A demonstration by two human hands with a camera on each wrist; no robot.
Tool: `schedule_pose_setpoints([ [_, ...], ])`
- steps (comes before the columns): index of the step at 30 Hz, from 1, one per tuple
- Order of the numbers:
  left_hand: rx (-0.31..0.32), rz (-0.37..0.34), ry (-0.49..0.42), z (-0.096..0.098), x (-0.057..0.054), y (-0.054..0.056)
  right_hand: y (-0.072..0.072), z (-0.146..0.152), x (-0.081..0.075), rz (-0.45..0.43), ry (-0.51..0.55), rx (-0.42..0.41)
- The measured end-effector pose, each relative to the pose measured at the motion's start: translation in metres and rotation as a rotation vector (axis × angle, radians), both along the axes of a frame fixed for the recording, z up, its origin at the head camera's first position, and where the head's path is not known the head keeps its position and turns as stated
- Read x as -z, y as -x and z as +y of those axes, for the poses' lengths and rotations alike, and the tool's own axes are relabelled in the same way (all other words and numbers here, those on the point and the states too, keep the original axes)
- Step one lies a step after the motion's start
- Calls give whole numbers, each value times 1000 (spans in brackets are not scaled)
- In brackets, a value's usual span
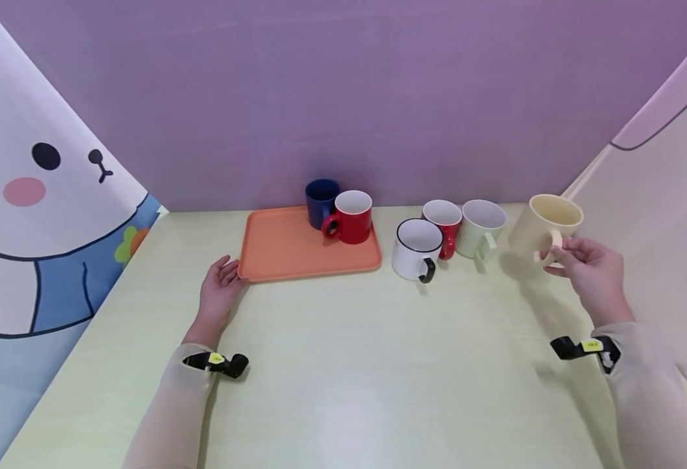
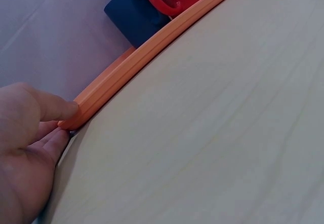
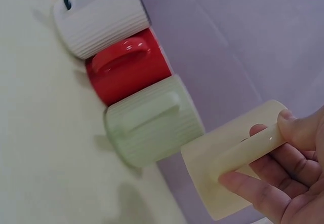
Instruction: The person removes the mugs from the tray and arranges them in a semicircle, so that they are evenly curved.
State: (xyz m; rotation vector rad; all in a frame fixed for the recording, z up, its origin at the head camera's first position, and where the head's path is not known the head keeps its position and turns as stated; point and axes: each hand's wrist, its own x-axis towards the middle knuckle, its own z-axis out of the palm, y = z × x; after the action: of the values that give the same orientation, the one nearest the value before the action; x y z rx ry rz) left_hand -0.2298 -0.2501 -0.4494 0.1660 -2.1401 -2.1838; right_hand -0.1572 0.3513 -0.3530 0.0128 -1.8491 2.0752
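Observation:
My right hand [image 1: 598, 273] grips the handle of a cream-yellow mug [image 1: 545, 221], which hangs above the table at the right, its shadow below. In the right wrist view, thumb and fingers [image 3: 283, 168] are round that handle. At the left, my left hand [image 1: 221, 290] pinches the near left corner of an orange tray [image 1: 279, 251]. The left wrist view shows the thumb on the rim and fingers underneath. On the tray stand a dark blue mug [image 1: 320, 207] and a red mug [image 1: 355, 221] with a white inside, both upright and close together.
Right of the tray, a white mug [image 1: 413, 254] with a black rim and handle, another red mug [image 1: 445, 228] and a pale green ribbed mug [image 1: 479, 231] stand close together on the pale table [image 1: 366, 365]. A purple cloth wall [image 1: 343, 98] rises behind.

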Motion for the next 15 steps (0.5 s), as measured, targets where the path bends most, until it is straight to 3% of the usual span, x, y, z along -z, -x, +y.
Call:
schedule_pose_setpoints([
  [15, -11, 15, 0, 0, 1, 2, -4, 5, 31, -99, -62, 29],
])
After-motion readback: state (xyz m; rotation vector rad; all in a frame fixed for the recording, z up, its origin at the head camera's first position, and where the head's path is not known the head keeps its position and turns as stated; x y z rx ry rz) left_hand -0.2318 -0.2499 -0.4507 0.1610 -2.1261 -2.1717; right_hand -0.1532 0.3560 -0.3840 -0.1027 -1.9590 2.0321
